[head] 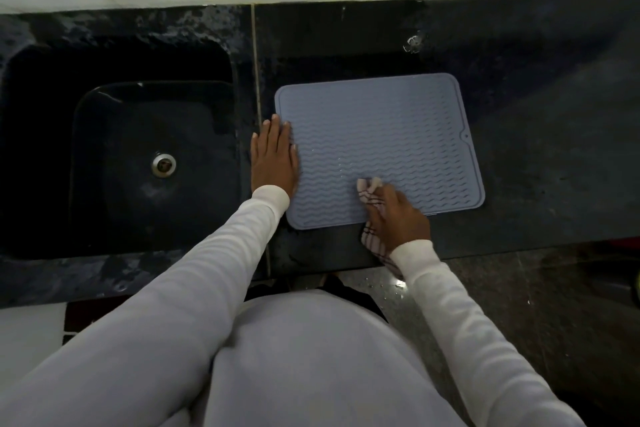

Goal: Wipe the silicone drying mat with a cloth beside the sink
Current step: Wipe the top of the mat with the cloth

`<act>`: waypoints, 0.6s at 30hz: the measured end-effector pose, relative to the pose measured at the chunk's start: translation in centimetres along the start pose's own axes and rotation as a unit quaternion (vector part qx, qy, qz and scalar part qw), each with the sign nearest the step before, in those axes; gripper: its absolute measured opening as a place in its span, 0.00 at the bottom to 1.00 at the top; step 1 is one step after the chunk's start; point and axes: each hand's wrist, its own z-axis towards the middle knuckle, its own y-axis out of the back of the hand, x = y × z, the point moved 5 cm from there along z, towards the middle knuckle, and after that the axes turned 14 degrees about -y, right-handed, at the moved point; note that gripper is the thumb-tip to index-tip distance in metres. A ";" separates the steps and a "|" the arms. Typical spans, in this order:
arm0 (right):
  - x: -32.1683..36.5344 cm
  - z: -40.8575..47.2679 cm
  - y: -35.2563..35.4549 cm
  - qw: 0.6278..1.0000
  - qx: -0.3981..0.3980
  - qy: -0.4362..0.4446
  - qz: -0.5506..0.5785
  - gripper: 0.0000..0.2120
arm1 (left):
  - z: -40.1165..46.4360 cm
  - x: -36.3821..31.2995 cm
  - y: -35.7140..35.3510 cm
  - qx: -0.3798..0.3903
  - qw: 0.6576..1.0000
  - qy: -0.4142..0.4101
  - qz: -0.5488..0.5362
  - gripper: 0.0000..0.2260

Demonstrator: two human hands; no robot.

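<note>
- The mat (381, 142) lies flat on the dark surface (536, 114), just right of the sink (121, 149).
- The right hand (398, 215) has its fingers curled around a bunched striped cloth (369, 189). This grip presses the cloth on the near part of the mat, a little right of the middle of the near edge. A tail of the cloth hangs under the wrist, over the near edge of the surface.
- The left hand (275, 154) lies flat with straight fingers on the left edge of the mat and partly on the surface. It holds nothing; I think it keeps the mat from sliding.
- Judgement: the wiping is in progress. Small shiny drops seem to remain near the middle of the mat, so this area is probably not wiped. The far half and the right side look also not reached, but I cannot tell from the ridges which parts are already dry.
- The sink is the only container. It shows only its metal drain (163, 165); the basin is too dark to tell if water stands in it.
</note>
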 end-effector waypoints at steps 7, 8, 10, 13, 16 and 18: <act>-10.0 3.9 3.8 0.994 -0.010 -0.107 -0.007 0.22 | 0.1 0.0 0.0 0.002 1.000 -0.002 -0.003 0.23; -11.8 4.5 4.6 0.991 -0.015 -0.134 -0.007 0.22 | 0.1 0.0 0.0 0.002 1.000 -0.002 0.000 0.24; -14.6 5.7 5.9 0.985 -0.030 -0.170 -0.012 0.23 | 0.1 0.0 -0.1 0.002 1.000 -0.001 0.005 0.24; -15.8 7.0 6.0 0.984 -0.021 -0.176 -0.033 0.26 | 0.0 0.0 0.0 -0.002 1.000 0.001 0.009 0.24; -15.5 7.1 5.7 0.983 -0.027 -0.179 -0.026 0.25 | 0.1 -0.1 0.0 0.002 1.000 0.001 0.003 0.24; -15.5 6.9 5.6 0.981 -0.029 -0.191 -0.020 0.24 | 0.0 -0.2 0.0 -0.002 1.000 0.002 0.001 0.23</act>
